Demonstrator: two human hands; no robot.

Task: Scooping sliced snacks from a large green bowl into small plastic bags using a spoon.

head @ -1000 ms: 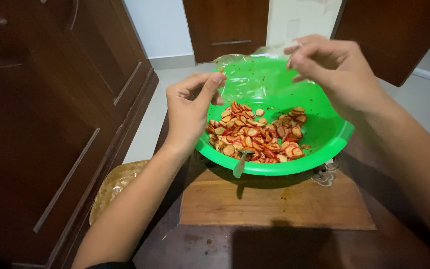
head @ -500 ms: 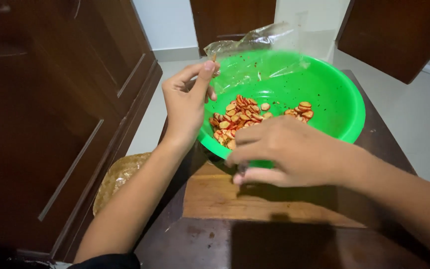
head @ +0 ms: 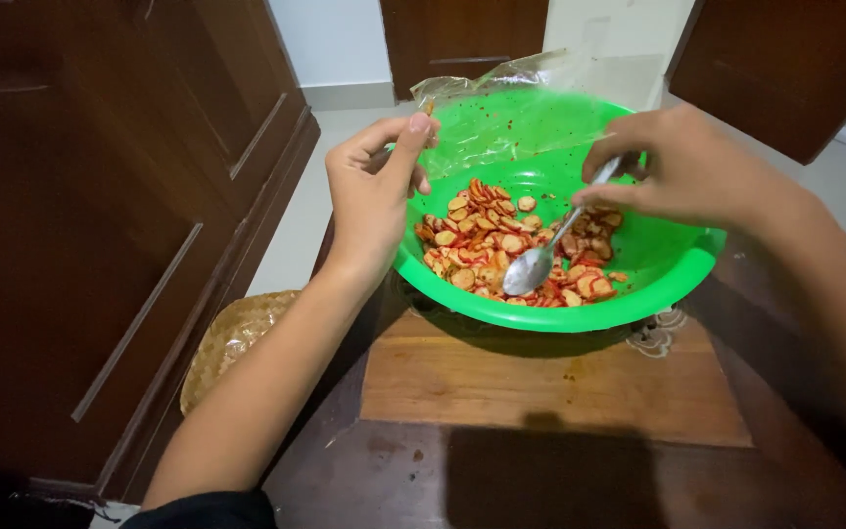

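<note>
A green plastic bowl holds several round orange-red chips speckled with spice. My left hand pinches the edge of a clear plastic bag at the bowl's left rim; the bag lies open over the bowl's far side. My right hand grips the handle of a metal spoon. The spoon's bowl rests among the chips, near the front of the green bowl.
The bowl sits on a wooden board on a dark wooden table. Dark wooden cabinet doors stand close on the left. A woven basket lies on the floor below the table's left edge.
My right hand dropped to the board in front of the bowl, then came up holding the spoon and set it into the chips. My left hand stays on the bag.
</note>
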